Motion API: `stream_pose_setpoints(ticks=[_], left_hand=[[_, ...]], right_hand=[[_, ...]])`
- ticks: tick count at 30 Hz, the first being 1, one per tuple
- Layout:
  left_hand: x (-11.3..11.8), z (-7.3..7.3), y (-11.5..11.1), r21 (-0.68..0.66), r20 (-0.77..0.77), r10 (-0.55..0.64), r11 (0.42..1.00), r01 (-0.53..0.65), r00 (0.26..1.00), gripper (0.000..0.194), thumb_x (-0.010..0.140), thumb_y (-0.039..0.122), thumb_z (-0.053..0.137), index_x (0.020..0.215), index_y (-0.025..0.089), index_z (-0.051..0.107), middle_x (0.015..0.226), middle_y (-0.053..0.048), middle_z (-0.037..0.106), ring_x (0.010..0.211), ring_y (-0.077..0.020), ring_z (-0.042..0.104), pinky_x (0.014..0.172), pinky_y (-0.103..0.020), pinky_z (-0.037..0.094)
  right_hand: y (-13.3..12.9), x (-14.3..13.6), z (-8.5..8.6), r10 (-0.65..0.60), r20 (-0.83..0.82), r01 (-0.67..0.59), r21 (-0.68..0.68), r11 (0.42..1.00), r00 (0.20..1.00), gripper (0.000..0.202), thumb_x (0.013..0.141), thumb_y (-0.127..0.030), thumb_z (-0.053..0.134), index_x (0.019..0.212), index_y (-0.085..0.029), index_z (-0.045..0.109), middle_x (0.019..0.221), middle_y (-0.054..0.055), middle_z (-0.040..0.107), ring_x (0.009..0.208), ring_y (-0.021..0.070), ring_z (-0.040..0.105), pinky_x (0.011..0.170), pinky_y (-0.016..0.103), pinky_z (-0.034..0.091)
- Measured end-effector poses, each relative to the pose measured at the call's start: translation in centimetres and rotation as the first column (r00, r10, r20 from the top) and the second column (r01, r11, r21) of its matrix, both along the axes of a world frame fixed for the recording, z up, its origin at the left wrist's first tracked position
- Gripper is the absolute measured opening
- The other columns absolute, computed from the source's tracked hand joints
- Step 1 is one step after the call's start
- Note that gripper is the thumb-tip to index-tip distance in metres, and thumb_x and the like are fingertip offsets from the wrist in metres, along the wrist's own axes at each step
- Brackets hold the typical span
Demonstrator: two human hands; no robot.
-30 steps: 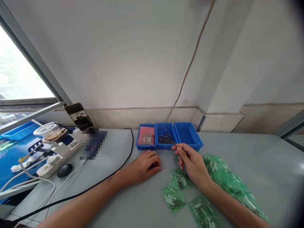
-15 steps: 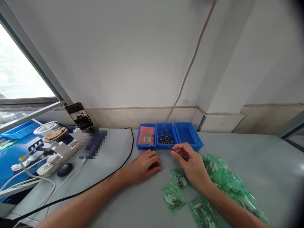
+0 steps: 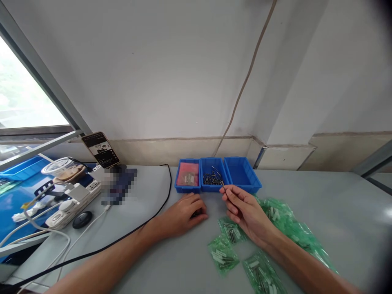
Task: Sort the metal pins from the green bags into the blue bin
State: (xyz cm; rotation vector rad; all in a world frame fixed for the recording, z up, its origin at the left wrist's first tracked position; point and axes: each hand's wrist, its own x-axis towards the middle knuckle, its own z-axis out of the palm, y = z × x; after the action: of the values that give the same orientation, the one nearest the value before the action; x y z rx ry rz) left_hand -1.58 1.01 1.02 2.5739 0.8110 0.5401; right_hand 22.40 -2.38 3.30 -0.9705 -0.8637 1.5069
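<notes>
My right hand (image 3: 243,208) pinches a thin metal piece (image 3: 224,188) between thumb and fingertips, just in front of the blue bins. Its exact kind is too small to tell. My left hand (image 3: 185,215) rests on the table with its fingers curled. Something dark shows under those fingers, but I cannot make it out. The middle blue bin (image 3: 203,188) holds many loose, dark metal pieces (image 3: 212,178) like screws or pins. Small green plastic bags (image 3: 223,255) with metal pieces and white parts inside lie below my right hand.
A left bin (image 3: 187,189) holds a pink bag (image 3: 189,169); a right blue bin (image 3: 240,171) stands beside the middle one. More green bags (image 3: 294,228) lie at right. A black cable (image 3: 122,237) crosses under my left arm. A phone (image 3: 101,150) and power strip (image 3: 73,204) are at left.
My right hand has turned, its fingers now more closed together, and the thin metal piece has tipped more upright in the pinch. My left hand has stayed in place.
</notes>
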Motion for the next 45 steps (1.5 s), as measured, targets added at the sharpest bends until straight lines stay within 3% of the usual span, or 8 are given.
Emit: stream_pose_setpoints(ticks=[4, 10, 17, 24, 30, 36, 42, 45], left_hand=[[0.0, 0.2, 0.0, -0.011, -0.006, -0.008, 1.000, 0.008, 1.000, 0.015, 0.109, 0.033, 0.060, 0.102, 0.020, 0.060, 0.102, -0.004, 0.062, 0.096, -0.0199, 0.056, 0.088, -0.031, 0.046], [-0.1, 0.5, -0.1, -0.012, 0.003, -0.020, 1.000, 0.020, 1.000, 0.016, 0.108, 0.035, 0.059, 0.104, 0.020, 0.062, 0.101, -0.006, 0.063, 0.096, -0.0209, 0.057, 0.087, -0.032, 0.046], [-0.1, 0.9, -0.2, -0.023, -0.013, -0.022, 0.999, 0.022, 1.000, 0.017, 0.106, 0.037, 0.062, 0.105, 0.020, 0.061, 0.103, -0.006, 0.063, 0.098, -0.0217, 0.056, 0.088, -0.032, 0.046], [-0.2, 1.0, -0.3, -0.021, -0.020, -0.032, 0.999, 0.031, 0.999, 0.017, 0.105, 0.037, 0.063, 0.108, 0.021, 0.060, 0.105, -0.007, 0.063, 0.099, -0.0226, 0.056, 0.089, -0.034, 0.046], [-0.1, 1.3, -0.3, -0.008, -0.034, -0.041, 0.999, 0.041, 0.999, 0.014, 0.102, 0.033, 0.064, 0.106, 0.021, 0.059, 0.103, -0.006, 0.063, 0.098, -0.0226, 0.056, 0.088, -0.033, 0.046], [-0.1, 1.3, -0.3, -0.008, -0.051, -0.041, 0.999, 0.040, 0.998, 0.014, 0.102, 0.033, 0.065, 0.106, 0.021, 0.059, 0.103, -0.005, 0.062, 0.098, -0.0220, 0.056, 0.088, -0.033, 0.045], [0.0, 0.9, -0.3, 0.012, -0.049, -0.023, 1.000, 0.024, 0.999, 0.015, 0.103, 0.033, 0.065, 0.107, 0.020, 0.058, 0.105, -0.005, 0.062, 0.100, -0.0220, 0.055, 0.091, -0.033, 0.044], [0.0, 0.7, -0.3, 0.018, -0.049, -0.021, 1.000, 0.021, 0.999, 0.016, 0.103, 0.033, 0.066, 0.106, 0.020, 0.058, 0.105, -0.005, 0.062, 0.099, -0.0216, 0.055, 0.090, -0.033, 0.044]], right_hand=[[-0.1, 0.1, 0.1, -0.031, 0.123, 0.024, 0.053, 0.998, 0.992, 0.042, 0.082, -0.057, 0.086, 0.101, -0.022, 0.073, 0.080, -0.002, 0.057, 0.053, 0.0083, 0.040, 0.040, 0.021, 0.039], [0.1, 0.1, -0.4, -0.110, 0.387, 0.032, 0.203, 0.979, 0.915, 0.043, 0.080, -0.062, 0.085, 0.093, -0.024, 0.069, 0.076, -0.003, 0.058, 0.049, 0.0121, 0.052, 0.040, 0.027, 0.046], [0.3, 0.1, -0.6, -0.112, 0.305, 0.066, 0.158, 0.985, 0.946, 0.046, 0.086, -0.067, 0.078, 0.090, -0.022, 0.068, 0.072, -0.003, 0.055, 0.048, 0.0102, 0.046, 0.040, 0.025, 0.046], [0.0, -0.2, -0.5, -0.052, 0.133, 0.046, 0.051, 0.998, 0.990, 0.048, 0.088, -0.066, 0.076, 0.077, -0.021, 0.062, 0.063, -0.008, 0.041, 0.047, 0.0081, 0.030, 0.039, 0.022, 0.041], [0.0, 0.1, -0.4, -0.035, 0.232, 0.017, 0.079, 0.997, 0.972, 0.043, 0.087, -0.062, 0.080, 0.088, -0.022, 0.062, 0.056, -0.009, 0.046, 0.046, 0.0097, 0.045, 0.046, 0.022, 0.040], [0.1, 0.0, -0.6, -0.040, 0.209, 0.023, 0.085, 0.996, 0.977, 0.044, 0.087, -0.063, 0.080, 0.085, -0.023, 0.061, 0.061, -0.008, 0.047, 0.048, 0.0092, 0.041, 0.043, 0.021, 0.041], [0.0, 0.0, -0.5, -0.006, 0.171, 0.008, -0.011, 1.000, 0.985, 0.051, 0.087, -0.068, 0.077, 0.078, -0.020, 0.060, 0.064, -0.008, 0.045, 0.043, 0.0038, 0.027, 0.037, 0.017, 0.019], [0.0, 0.0, -0.4, 0.005, 0.147, 0.001, -0.037, 0.999, 0.989, 0.053, 0.087, -0.069, 0.076, 0.076, -0.020, 0.058, 0.062, -0.009, 0.043, 0.043, 0.0030, 0.027, 0.039, 0.017, 0.018]])
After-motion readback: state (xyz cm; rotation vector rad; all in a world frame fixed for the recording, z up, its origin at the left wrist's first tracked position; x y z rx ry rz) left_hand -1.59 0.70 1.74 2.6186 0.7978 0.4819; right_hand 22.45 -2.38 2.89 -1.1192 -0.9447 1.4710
